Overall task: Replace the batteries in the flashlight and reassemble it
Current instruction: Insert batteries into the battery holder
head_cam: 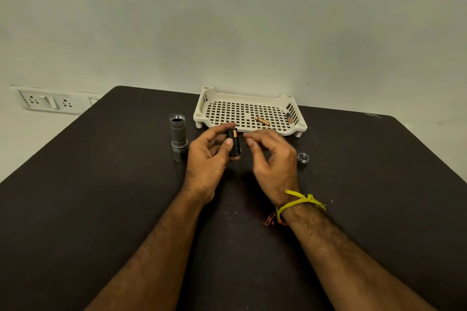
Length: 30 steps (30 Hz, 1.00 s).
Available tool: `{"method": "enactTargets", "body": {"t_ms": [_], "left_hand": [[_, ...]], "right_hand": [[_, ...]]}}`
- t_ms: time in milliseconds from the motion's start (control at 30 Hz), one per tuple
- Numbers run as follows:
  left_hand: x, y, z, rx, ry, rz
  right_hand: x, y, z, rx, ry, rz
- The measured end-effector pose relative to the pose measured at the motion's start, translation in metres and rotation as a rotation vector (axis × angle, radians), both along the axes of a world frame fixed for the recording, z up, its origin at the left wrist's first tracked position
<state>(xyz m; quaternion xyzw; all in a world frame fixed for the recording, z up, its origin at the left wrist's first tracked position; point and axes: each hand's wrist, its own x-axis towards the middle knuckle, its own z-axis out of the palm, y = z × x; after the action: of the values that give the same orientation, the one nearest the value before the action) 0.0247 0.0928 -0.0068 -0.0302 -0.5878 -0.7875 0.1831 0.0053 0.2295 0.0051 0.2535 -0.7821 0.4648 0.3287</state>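
Your left hand grips the light, rigid holder by its sides; your right hand, loosely curled, holds nothing.

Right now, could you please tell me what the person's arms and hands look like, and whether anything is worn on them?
Both forearms are bare, with no sleeves in view, and both hands are ungloved: the left hand and the right hand. No rings or watch show. The right wrist carries a knotted yellow thread band, with a thinner reddish thread whose frayed ends hang beside it. The left wrist is bare.
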Motion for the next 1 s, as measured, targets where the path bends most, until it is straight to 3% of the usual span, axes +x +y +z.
{"method": "enactTargets", "body": {"t_ms": [200, 467, 867, 1000], "left_hand": [[-0.001, 0.002, 0.0, -0.147, -0.012, 0.051], [-0.007, 0.003, -0.002, -0.272, -0.043, 0.169], [-0.01, 0.005, -0.003, -0.291, -0.052, 0.188], [-0.01, 0.005, -0.002, -0.231, -0.058, 0.163]], "right_hand": [[-0.008, 0.004, -0.003, -0.07, -0.069, -0.178], [-0.024, 0.004, 0.008, 0.065, -0.212, -0.325], [-0.123, -0.028, 0.047, 0.615, -0.576, -0.481], [-0.13, -0.03, 0.037, 0.645, -0.618, -0.501]]}}
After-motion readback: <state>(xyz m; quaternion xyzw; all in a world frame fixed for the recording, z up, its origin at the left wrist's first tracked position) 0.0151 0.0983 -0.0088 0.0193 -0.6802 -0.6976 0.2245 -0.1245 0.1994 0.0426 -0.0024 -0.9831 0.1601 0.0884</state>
